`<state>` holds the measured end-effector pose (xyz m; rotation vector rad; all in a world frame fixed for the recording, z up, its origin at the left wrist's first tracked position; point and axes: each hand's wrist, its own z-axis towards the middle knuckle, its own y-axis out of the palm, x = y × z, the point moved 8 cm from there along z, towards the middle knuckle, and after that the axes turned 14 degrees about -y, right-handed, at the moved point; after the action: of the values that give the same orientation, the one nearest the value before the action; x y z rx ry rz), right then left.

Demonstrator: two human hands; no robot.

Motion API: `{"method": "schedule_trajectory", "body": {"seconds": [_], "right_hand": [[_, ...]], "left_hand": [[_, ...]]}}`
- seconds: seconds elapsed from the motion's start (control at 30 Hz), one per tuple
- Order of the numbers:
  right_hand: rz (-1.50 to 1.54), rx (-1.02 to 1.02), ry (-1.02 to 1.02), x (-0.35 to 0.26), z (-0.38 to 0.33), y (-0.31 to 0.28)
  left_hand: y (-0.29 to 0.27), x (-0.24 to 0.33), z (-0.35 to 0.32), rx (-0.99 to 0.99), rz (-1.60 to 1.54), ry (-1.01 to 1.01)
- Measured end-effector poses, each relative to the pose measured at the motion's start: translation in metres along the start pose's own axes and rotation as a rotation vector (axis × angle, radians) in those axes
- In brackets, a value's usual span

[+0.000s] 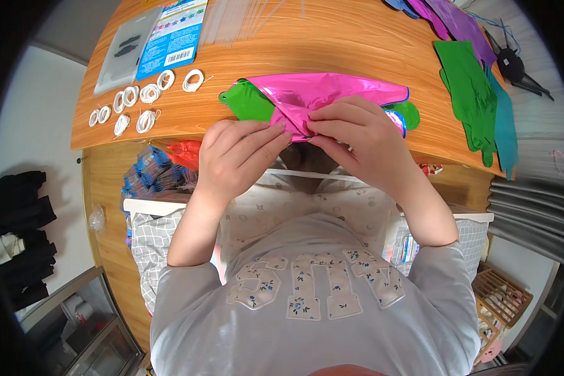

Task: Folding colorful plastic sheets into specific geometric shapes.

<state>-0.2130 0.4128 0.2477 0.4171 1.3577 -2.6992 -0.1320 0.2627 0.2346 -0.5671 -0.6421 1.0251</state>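
Note:
A shiny pink foil balloon, flat and folded, lies at the table's front edge, on top of a green foil piece that shows at its left and right ends. My left hand pinches the near edge of the pink foil with its fingers pressed together. Close beside it, my right hand grips the same foil between thumb and fingers. The fingertips of both hands nearly meet, and what lies right under them is hidden.
Coils of white ribbon lie at the left of the wooden table, near a blue printed card and a clear bag. Thin clear sticks lie at the back. Green foil sheets and a black tool lie at right.

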Motion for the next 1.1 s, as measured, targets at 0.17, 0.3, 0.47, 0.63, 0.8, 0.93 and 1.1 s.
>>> {"method": "schedule_trajectory", "body": {"seconds": [0.17,0.3,0.47,0.63,0.8,0.93,1.1], "right_hand": [[-0.068,0.019,0.002,-0.001,0.012,-0.006],[-0.211,0.06,-0.051,-0.007,0.027,-0.02],[-0.201,0.012,0.035,0.023,0.041,-0.03],[-0.154,-0.063,0.178,0.087,0.07,-0.029],[-0.029,-0.292,0.378,0.153,0.083,-0.007],[0.016,-0.398,0.452,0.165,0.094,-0.001],[-0.039,-0.428,0.349,0.154,0.104,-0.005]], "left_hand": [[0.002,-0.003,-0.001,-0.001,-0.034,-0.007],[0.004,-0.004,0.0,0.01,-0.084,-0.022],[0.007,-0.009,-0.003,0.046,-0.115,-0.04],[0.01,-0.011,-0.004,0.061,-0.133,-0.071],[0.012,-0.013,-0.005,0.09,-0.143,-0.071],[0.013,-0.014,-0.006,0.087,-0.147,-0.067],[0.012,-0.013,-0.005,0.071,-0.143,-0.06]]}}
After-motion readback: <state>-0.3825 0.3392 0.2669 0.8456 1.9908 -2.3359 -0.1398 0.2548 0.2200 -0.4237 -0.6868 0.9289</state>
